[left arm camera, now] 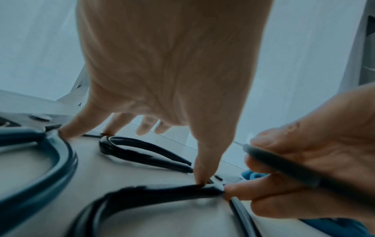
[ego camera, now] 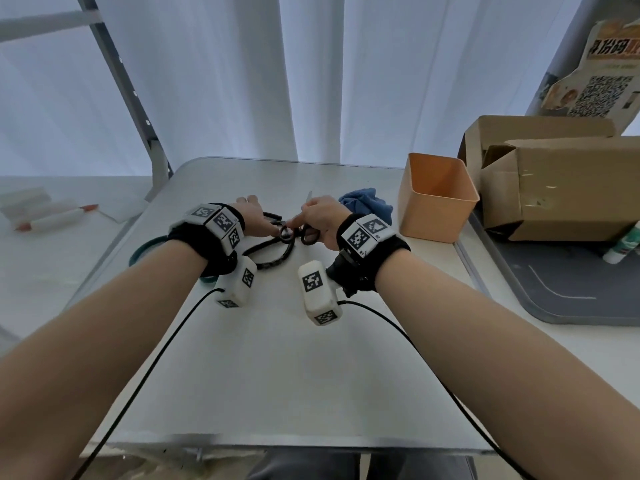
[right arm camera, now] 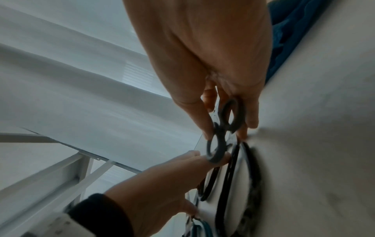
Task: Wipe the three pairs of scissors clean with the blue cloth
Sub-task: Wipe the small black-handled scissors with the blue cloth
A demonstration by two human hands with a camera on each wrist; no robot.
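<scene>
Head view: my right hand (ego camera: 320, 216) has its fingers clamped on the small grey scissors (right arm camera: 222, 128), lifted above the table (ego camera: 277, 341). My left hand (ego camera: 251, 216) presses straight fingers on the black-handled scissors (ego camera: 273, 252). The blue cloth (ego camera: 367, 202) lies just beyond.

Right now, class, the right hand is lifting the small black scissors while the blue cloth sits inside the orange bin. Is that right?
Not quite. The blue cloth lies on the table beside the orange bin, as the head view shows. The right hand does hold the small black scissors.
</scene>
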